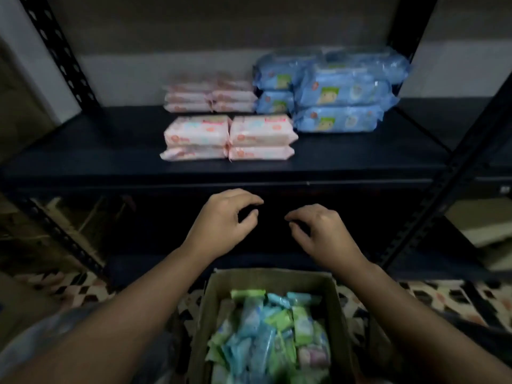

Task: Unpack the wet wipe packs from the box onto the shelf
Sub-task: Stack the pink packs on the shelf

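Right now both hands are hovering empty in the middle of the frame, fingers loosely curled and holding nothing: the left hand (224, 217) and the right hand (321, 231) are sitting level with each other, just below the front edge of the shelf (83, 151). Behind and beneath them, at the bottom centre, the cardboard box (266, 281) is lying open with its long axis running away from the camera, and both hands are looking about equally near it. Inside, small wipe packs (266, 328) in green and light blue crinkly film are lying jumbled. Upper centre, flat pink packs (230, 137) and puffier blue packs (335, 106) are sitting stacked on the dark shelf.
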